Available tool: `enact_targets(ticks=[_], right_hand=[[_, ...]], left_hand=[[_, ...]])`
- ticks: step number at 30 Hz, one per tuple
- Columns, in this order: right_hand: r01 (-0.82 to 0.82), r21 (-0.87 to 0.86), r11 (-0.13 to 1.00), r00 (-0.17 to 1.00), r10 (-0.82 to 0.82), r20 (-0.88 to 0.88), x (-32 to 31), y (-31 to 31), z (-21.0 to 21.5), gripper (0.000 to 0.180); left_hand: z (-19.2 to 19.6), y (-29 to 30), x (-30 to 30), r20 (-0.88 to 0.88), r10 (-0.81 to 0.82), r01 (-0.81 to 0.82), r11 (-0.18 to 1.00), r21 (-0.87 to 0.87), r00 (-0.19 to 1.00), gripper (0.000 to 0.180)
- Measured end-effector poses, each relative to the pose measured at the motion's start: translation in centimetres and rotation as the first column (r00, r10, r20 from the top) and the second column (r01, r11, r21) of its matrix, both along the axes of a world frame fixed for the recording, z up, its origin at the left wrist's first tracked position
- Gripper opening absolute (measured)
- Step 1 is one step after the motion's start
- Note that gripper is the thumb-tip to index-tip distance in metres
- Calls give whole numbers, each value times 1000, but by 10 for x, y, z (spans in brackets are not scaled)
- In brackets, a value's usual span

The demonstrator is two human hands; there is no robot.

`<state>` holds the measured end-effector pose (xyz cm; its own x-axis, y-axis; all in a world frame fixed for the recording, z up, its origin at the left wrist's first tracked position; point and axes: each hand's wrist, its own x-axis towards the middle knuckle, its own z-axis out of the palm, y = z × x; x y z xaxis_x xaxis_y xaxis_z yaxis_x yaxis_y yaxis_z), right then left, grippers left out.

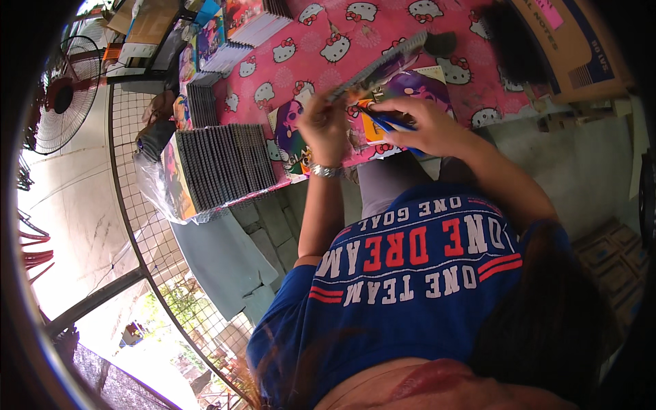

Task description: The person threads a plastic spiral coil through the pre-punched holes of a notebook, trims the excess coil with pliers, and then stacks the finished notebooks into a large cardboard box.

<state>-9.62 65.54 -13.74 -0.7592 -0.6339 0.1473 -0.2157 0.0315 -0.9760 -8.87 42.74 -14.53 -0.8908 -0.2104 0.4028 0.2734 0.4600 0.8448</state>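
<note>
Evidently light and floppy, the spiral notebook [379, 68] tilts up just above the left hand [322, 126], which pinches its lower edge, best held near the stiff coil, while the right hand [424, 126] beside it grips a blue pen [389, 123].

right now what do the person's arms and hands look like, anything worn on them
Both forearms are bare. The left hand has a silver metal watch at the wrist. The right hand shows no ring or band that I can make out. The upper arms are covered by short blue sleeves with red and white stripes at the hem.
</note>
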Motion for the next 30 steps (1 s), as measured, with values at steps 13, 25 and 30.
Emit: enact_targets(ticks=[13, 25, 30], right_hand=[[561, 570, 600, 806, -239, -542, -44, 151, -82, 53], [843, 526, -112, 507, -158, -847, -146, 172, -111, 18], [885, 462, -55, 462, -25, -887, -145, 174, -110, 16]], left_hand=[[-1, -103, -56, 315, 101, 191, 613, -767, 944, 31], [-85, 80, -111, 426, -356, 542, 686, -486, 832, 25], [-97, 78, -123, 542, -350, 597, 701, -390, 764, 28]])
